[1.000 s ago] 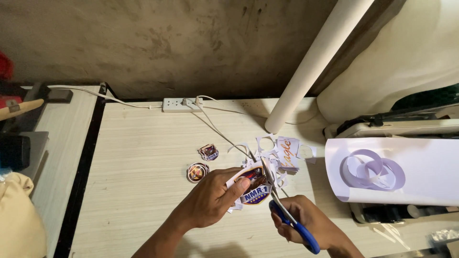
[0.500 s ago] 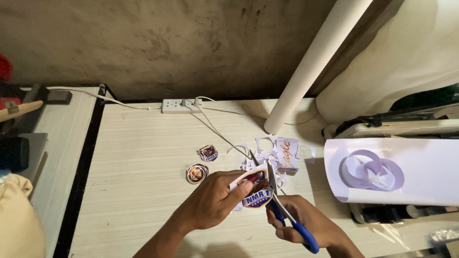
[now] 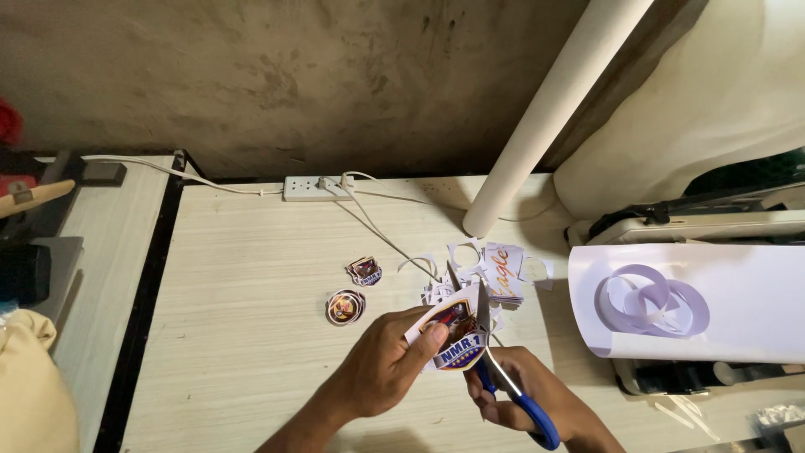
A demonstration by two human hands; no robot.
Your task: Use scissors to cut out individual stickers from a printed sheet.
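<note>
Left hand (image 3: pixel 381 369) pinching printed sticker (image 3: pixel 453 335); right hand (image 3: pixel 524 403) gripping blue scissors (image 3: pixel 503 377) cutting it; paper scraps (image 3: pixel 495 273) just behind.

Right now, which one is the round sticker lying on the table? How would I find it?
Start at the white power strip by the wall and come down the pale table toward the left hand. Two cut stickers lie alone there. The round sticker is the nearer, lower-left one: a dark disc with a white edge, while its neighbour is smaller and shield-shaped.
</note>
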